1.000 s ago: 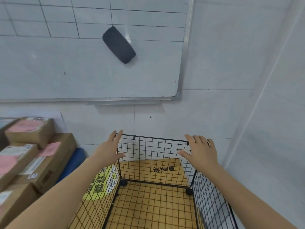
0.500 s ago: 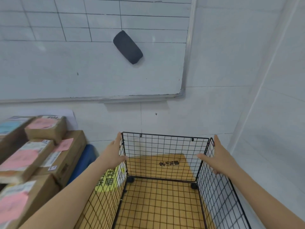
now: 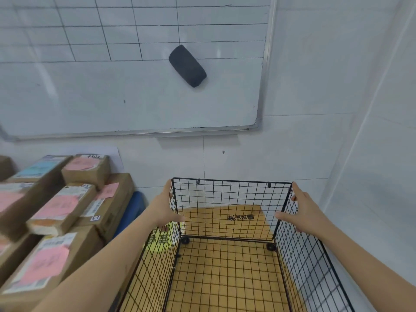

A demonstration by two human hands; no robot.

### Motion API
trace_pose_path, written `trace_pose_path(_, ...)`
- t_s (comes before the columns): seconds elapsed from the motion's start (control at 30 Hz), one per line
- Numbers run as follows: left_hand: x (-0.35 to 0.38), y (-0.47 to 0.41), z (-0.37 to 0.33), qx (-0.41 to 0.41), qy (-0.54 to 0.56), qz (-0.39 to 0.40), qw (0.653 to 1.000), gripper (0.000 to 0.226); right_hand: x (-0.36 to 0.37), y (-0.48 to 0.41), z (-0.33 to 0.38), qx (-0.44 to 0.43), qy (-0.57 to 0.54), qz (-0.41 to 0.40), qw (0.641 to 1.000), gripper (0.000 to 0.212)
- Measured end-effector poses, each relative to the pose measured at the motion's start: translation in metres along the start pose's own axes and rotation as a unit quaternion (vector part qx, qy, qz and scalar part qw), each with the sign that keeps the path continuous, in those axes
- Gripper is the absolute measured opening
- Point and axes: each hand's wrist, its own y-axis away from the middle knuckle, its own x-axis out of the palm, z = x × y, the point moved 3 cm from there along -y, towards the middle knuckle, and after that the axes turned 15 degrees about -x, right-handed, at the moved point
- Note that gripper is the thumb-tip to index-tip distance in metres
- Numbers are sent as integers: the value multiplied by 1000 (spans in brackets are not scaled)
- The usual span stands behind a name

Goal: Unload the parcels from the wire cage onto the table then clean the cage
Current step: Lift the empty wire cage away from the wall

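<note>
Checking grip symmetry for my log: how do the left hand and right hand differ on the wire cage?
The left hand is at the far left corner of the wire cage; the right hand is at its far right corner. The left hand is on the side of the stacked parcels; the right hand is next to the white wall. Shared: each holds the cage near the top rim, thumb inside, fingers outside.
</note>
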Motion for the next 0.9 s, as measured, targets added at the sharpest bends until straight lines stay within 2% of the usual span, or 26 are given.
trace_pose_path(0.27,-27,69,31,-14,50,-35,998,123,-5,34,54,-48,-22,-18,998,116)
trace_pose_path(0.4,-34,110,42,-19,86,-53,995,134,-10,51,72,-61,-34,-18,997,116)
trace_pose_path(0.57,-42,168,40,-64,100,-87,989,131,-22,68,85,-91,-36,19,995,119)
trace_pose_path(0.67,-28,216,31,-88,106,-128,982,120,-32,81,83,-128,-53,39,990,118)
trace_pose_path(0.9,-8,321,40,-171,190,-191,948,117,-60,114,107,-219,-61,92,969,116)
